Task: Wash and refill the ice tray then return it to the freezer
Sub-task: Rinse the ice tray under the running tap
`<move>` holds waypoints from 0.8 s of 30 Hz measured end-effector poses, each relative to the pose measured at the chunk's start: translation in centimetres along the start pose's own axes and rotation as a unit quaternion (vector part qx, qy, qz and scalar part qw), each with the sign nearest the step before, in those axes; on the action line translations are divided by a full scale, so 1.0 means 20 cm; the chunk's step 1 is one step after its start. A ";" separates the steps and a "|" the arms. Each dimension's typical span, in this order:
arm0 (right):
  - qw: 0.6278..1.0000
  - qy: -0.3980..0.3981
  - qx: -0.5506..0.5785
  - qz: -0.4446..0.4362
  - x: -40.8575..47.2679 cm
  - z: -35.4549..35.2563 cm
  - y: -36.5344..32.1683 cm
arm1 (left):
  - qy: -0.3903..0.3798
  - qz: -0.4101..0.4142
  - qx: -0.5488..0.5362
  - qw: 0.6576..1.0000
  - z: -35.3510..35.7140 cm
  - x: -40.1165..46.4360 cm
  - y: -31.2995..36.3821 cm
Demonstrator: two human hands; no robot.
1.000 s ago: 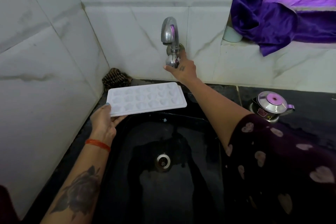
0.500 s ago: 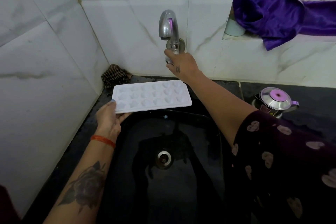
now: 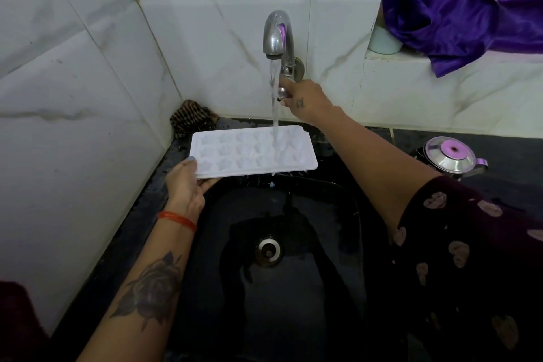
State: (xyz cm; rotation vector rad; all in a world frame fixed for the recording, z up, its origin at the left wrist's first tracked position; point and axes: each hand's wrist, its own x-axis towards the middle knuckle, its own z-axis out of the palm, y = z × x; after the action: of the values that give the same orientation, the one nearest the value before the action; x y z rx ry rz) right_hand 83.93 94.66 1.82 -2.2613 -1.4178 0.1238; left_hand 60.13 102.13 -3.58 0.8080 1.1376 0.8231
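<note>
Water's running from the tap (image 3: 277, 35) onto the right end of the tray (image 3: 252, 154), which the left hand (image 3: 188, 182) pinches level by its near-left corner over the far edge of the sink (image 3: 338, 194) to catch runoff, while the right hand (image 3: 305, 100) grips the tap's knob, likely to set the flow.

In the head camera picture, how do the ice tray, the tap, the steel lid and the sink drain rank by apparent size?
Largest to smallest:
1. ice tray
2. tap
3. steel lid
4. sink drain
Tap and lid look close, so their order is unsure.
</note>
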 end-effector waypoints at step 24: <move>0.885 -0.009 0.302 0.353 -0.53 0.21 0.15 | 0.002 -0.034 -0.013 0.999 -0.06 -0.20 -0.09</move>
State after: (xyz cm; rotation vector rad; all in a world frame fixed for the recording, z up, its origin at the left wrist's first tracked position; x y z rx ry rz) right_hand 80.10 85.70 -4.87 -2.0927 -0.3846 0.7109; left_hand 58.35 97.85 -3.74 0.7428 1.1495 0.7802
